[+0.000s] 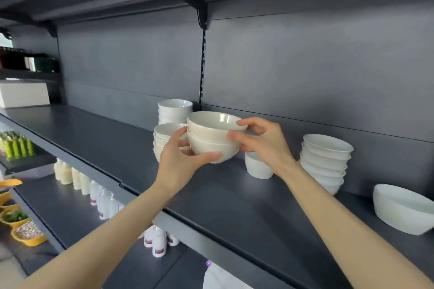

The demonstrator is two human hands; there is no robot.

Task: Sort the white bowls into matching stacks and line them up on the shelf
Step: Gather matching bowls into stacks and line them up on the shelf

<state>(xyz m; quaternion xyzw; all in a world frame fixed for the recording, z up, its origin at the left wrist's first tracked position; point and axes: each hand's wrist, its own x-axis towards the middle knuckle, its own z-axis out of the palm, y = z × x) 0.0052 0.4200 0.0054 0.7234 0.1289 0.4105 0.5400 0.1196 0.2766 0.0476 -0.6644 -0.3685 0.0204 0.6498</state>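
- Bowls in a nested pair point(212, 135), cream-white, sit between both hands over the dark grey shelf point(234, 197). Whether the lower one touches the shelf cannot be told.
- The left hand point(180, 159) grips the pair from its left side, thumb stretched under the front of the lower bowl and fingers curled round behind.
- The right hand point(263, 141) pinches from the right, thumb on the bowls' side and forefinger on the upper rim. The other fingers are loosely bent.
- Just behind the left hand stands a short stack of small bowls point(163, 135), and a taller stack point(175, 110) stands behind that, by the back panel.
- Under the right wrist sits a single deep bowl point(257, 168).
- Right of the right hand is a stack of wide bowls point(326, 159), and further right one large bowl point(399, 212).
- Below the left forearm, on the lower shelf, white bottles point(104, 202) carry dark red labels with writing too small to read.
- Far left of the left hand are a plain white box point(23, 94) and yellow trays point(28, 236) of food.
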